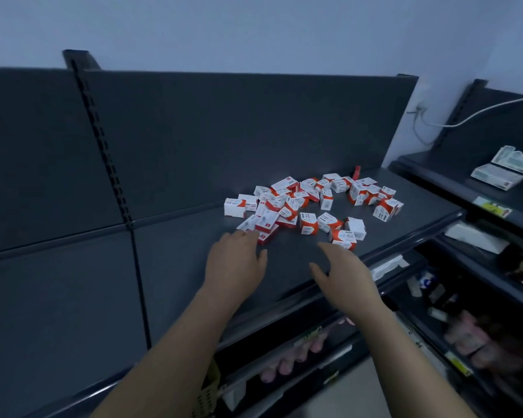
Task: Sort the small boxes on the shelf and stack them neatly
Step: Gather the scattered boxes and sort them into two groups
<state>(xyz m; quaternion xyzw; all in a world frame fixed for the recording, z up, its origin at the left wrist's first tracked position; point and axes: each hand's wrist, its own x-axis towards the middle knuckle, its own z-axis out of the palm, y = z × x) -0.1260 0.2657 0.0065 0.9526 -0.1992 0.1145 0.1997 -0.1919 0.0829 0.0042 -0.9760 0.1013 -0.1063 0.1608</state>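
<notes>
dark grey shelf (175,254), backed by a matching panel (224,131), carries the small boxes (308,203) in a loose red-and-white heap toward its right end (some lying over one another). our left hand (236,262) lies flat and empty, fingertips at the heap's near-left edge. our right hand (344,277) hovers beside it, fingers relaxed, gripping nothing, just short of the nearest boxes.
</notes>
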